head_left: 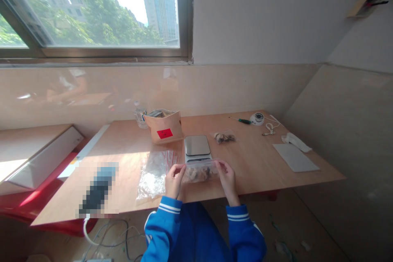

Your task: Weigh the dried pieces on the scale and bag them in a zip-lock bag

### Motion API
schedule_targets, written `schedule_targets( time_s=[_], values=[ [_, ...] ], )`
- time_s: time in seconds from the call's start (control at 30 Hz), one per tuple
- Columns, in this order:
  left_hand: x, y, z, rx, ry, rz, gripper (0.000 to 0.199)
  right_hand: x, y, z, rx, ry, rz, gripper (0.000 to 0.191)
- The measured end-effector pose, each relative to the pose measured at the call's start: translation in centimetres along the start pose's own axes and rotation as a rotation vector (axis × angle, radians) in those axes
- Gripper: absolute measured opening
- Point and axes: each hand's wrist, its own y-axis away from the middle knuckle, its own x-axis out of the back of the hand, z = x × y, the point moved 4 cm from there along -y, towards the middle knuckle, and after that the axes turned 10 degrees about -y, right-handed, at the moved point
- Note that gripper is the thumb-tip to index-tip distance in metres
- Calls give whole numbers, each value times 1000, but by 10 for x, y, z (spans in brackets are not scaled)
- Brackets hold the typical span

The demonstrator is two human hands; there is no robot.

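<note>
Between my hands a clear zip bag (201, 174) is stretched at its top edge, with pale brown, dried-looking pieces inside. My left hand (175, 178) pinches the bag's left top corner; my right hand (226, 174) pinches the right one. Just behind the bag stands a kitchen scale (197, 146) with a bare metal plate, its front partly covered by the bag. Left of my left hand lies a stack of clear zip bags (152, 174) with red seal lines. Another filled zip bag (224, 136) rests flat behind and right of the scale.
An open kraft pouch (164, 127) with a red label and a plastic bottle (140, 116) stand at the back. A pixelated dark object (98, 190) lies left. At right are a screwdriver (244, 121), a dome camera (257, 118), a cable (270, 129) and a white sheet (295, 157).
</note>
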Motion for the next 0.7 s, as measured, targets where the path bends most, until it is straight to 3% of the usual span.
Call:
schedule_targets(
  time_s=[0.33, 0.7],
  values=[
    [-13, 3, -8, -3, 20, -67, 29, -8, 2, 4, -80, -40, -112, 33],
    [-13, 4, -10, -14, -21, 15, 27, -6, 3, 4, -19, -10, -88, 30]
  ],
)
